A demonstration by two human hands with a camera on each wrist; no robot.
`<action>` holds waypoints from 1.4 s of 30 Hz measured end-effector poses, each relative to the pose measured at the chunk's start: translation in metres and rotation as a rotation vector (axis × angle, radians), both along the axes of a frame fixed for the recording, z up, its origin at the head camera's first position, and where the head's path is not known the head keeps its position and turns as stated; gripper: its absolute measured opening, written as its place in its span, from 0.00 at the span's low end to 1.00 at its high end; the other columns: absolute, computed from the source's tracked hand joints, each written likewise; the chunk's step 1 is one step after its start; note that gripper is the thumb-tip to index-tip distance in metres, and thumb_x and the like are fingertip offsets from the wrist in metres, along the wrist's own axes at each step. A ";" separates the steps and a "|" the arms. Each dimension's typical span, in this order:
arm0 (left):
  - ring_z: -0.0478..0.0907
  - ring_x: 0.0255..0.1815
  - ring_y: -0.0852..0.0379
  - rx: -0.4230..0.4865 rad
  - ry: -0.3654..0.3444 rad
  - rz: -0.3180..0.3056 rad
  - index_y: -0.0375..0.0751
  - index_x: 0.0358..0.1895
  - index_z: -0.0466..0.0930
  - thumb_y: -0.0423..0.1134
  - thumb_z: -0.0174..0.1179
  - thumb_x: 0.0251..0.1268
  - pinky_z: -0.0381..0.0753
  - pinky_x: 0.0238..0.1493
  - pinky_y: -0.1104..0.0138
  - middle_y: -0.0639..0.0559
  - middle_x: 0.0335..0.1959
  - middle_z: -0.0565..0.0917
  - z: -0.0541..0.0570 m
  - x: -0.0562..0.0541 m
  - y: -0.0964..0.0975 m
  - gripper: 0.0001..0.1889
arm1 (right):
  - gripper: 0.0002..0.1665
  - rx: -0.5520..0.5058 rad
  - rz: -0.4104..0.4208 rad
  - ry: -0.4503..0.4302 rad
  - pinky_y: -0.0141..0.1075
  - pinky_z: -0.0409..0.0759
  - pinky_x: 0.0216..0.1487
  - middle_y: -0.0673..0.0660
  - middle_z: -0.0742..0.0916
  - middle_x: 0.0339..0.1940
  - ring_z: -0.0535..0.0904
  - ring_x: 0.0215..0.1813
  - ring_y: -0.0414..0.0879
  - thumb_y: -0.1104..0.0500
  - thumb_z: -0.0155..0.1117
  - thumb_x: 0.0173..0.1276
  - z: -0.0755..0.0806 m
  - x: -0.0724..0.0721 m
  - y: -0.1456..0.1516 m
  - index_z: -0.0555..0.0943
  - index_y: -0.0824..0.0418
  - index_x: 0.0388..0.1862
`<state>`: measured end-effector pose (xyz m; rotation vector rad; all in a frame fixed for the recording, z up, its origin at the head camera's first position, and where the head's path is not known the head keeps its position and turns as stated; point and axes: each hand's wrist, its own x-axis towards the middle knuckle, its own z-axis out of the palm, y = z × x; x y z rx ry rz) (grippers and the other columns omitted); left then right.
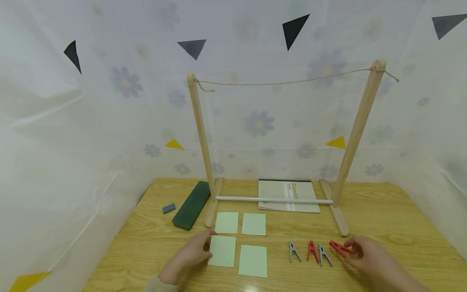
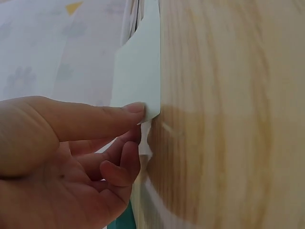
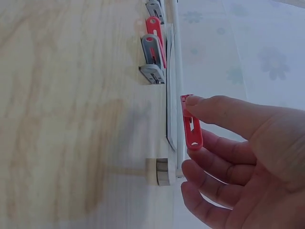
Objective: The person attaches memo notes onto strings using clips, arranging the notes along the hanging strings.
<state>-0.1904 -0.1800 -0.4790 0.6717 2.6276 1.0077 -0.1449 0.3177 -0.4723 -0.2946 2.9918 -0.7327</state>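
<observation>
My left hand (image 1: 195, 250) pinches the left edge of a pale green paper square (image 1: 222, 251). In the left wrist view, the thumb lies on top of this sheet (image 2: 136, 71) and curled fingers are beneath. Two more green squares (image 1: 227, 222) (image 1: 253, 224) lie behind it, and another (image 1: 253, 260) is to its right. With thumb and fingers, my right hand (image 1: 375, 257) grips a red clothespin (image 3: 193, 129), held above the table in the right wrist view. Left of that hand lie a grey clothespin (image 1: 293, 251), a red clothespin (image 1: 311, 251) and another grey clothespin (image 1: 324, 254).
A wooden frame (image 1: 359, 134) stands behind, with a string (image 1: 270, 84) tied between its post tops and a white bar (image 1: 273, 199) low down. A pad of paper (image 1: 288, 207) lies under the bar. At left are a dark green case (image 1: 191, 205) and a small blue block (image 1: 169, 208).
</observation>
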 end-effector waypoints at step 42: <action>0.70 0.32 0.56 0.368 -0.114 0.325 0.31 0.53 0.79 0.39 0.59 0.72 0.71 0.32 0.66 0.46 0.35 0.79 0.047 -0.031 0.000 0.15 | 0.21 -0.275 -0.026 0.119 0.28 0.82 0.39 0.54 0.85 0.41 0.76 0.38 0.27 0.54 0.65 0.71 0.090 -0.046 -0.032 0.79 0.64 0.58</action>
